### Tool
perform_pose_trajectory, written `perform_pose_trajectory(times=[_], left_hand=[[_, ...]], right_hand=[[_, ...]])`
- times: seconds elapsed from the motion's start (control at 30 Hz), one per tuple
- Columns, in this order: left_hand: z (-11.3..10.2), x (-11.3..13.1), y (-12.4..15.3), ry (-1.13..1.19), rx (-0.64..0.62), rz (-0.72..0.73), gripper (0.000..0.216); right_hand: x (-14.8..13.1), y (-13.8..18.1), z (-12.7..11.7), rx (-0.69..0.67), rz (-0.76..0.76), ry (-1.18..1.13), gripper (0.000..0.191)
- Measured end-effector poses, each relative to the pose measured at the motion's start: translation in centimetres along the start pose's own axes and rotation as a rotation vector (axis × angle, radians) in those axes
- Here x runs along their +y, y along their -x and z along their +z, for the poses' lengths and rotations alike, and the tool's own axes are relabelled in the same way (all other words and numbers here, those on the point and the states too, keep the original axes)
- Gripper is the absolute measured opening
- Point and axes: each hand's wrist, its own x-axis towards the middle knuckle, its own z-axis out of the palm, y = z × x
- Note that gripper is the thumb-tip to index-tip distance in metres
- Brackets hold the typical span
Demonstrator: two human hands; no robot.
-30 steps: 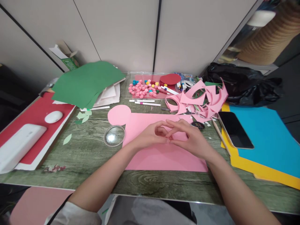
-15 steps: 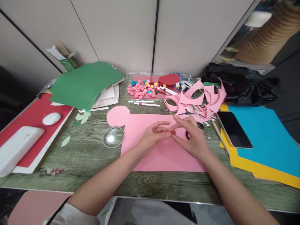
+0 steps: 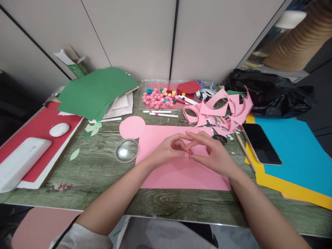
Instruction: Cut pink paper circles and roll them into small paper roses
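My left hand and my right hand meet over a pink paper sheet. Between their fingertips is a small pink paper curl, mostly covered by the fingers. Both hands are closed on it, thumbs and fingers bent inward. Left of the sheet, a pink paper circle overlaps its far corner. Below that circle, a round clear disc with a pale rim lies at the sheet's left edge. A black round object shows just beyond my right hand.
A clear tray holds several small pink, blue and yellow pieces. Cut pink scraps lie at its right. Green sheets and a red board occupy the left; a phone rests on blue paper at right.
My right fingers have lowered and curled closer around the pink paper curl, and the left fingers bend more. The view has shifted slightly. Other things stay where they were.
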Motion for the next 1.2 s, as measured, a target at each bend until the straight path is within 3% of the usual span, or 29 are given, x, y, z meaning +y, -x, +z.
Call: perform_pose_trajectory(times=[0.3,0.97,1.2], left_hand=[[0.4,-0.8,-0.2,0.141,0.092,-0.015,0.039],[1.0,-0.2,0.1,0.026,0.109,-0.001,0.047],[1.1,-0.7,-0.1,0.146,0.190,0.017,0.045]], right_hand=[[0.1,0.1,0.4,0.153,-0.061,0.120,0.065],[0.5,0.2,0.9,0.111,-0.079,0.066,0.069],[0.5,0.1,1.1,0.233,-0.139,0.182,0.071]])
